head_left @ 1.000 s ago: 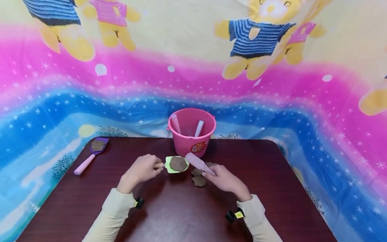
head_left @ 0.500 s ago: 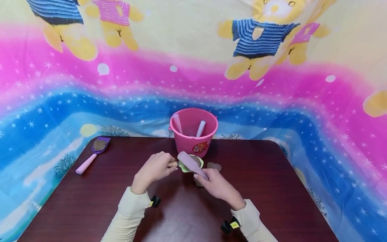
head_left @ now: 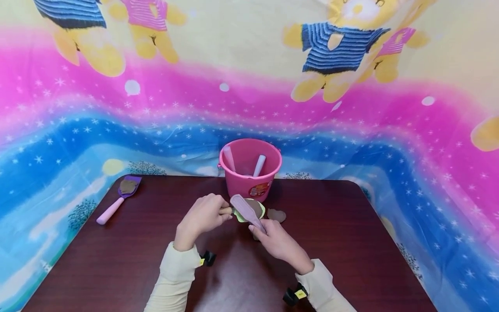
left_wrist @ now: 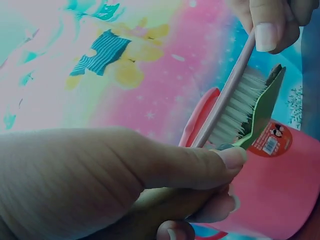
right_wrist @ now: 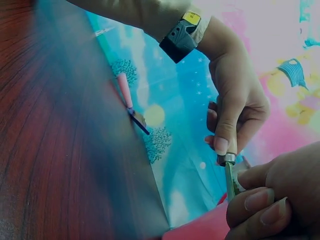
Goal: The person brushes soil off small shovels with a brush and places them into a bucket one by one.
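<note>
My left hand (head_left: 203, 218) grips the wooden handle of a small green shovel (left_wrist: 268, 106), whose blade carries a flat lump of brown clay (head_left: 256, 207). In my right hand (head_left: 280, 243) is a pale mauve brush (head_left: 245, 209), held by its handle. The left wrist view shows its white bristles (left_wrist: 240, 102) turned to the shovel's blade, right at its upper face. Brush and blade overlap just in front of the pink bucket (head_left: 239, 186). Beside them on the table lies another brown clay piece (head_left: 277, 215); one more is mostly hidden by my right hand.
Two light-coloured handles stick up inside the bucket, one a pale lilac handle (head_left: 259, 165). At the table's far left lies a purple shovel (head_left: 134, 180) with a pink handle and brown clay (head_left: 127, 186) on it. A printed cloth (head_left: 175, 143) hangs behind the dark table (head_left: 331, 216).
My left hand has carried the green shovel to the right, over the clay pieces. The brush has come slightly left, and now overlaps the shovel's blade. In the last half second little has moved.
</note>
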A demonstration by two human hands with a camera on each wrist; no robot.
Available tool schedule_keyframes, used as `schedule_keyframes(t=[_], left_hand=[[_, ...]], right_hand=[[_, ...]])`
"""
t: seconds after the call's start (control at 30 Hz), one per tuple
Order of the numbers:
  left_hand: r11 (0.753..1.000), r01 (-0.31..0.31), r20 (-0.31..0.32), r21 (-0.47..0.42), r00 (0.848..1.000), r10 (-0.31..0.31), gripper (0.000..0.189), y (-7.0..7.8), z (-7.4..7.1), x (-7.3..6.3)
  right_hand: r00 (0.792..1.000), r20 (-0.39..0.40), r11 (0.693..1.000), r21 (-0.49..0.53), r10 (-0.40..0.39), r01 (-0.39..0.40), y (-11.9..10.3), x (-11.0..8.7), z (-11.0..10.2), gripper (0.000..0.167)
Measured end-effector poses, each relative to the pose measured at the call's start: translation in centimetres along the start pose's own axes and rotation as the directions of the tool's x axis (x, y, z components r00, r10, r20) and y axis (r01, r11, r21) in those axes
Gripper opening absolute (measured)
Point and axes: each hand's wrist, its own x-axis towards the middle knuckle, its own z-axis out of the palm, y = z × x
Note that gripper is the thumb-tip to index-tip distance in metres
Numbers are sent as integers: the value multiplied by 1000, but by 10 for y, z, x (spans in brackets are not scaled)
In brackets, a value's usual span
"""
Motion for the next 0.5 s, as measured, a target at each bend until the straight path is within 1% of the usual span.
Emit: schedule_keyframes(t=[0.13, 0.23, 0.4, 0.5], left_hand=[[1000, -5, 2, -10, 1000, 5, 41, -1, 1, -2], [1000, 8, 11, -17, 1000, -8, 40, -1, 0, -3], [999, 32, 24, -41, 999, -31, 39, -3, -2, -2], [998, 33, 34, -56, 999, -32, 39, -4, -4, -2]], right_hand=[[1000, -16, 1000, -21, 8, -8, 1, 0, 1, 31], [1000, -19, 1000, -31, -5, 4, 3, 0, 1, 33], [1000, 3, 1000, -10, 6, -6, 4, 1, -1, 33], [1000, 10, 1000, -10, 16, -16, 5, 2, -4, 32]])
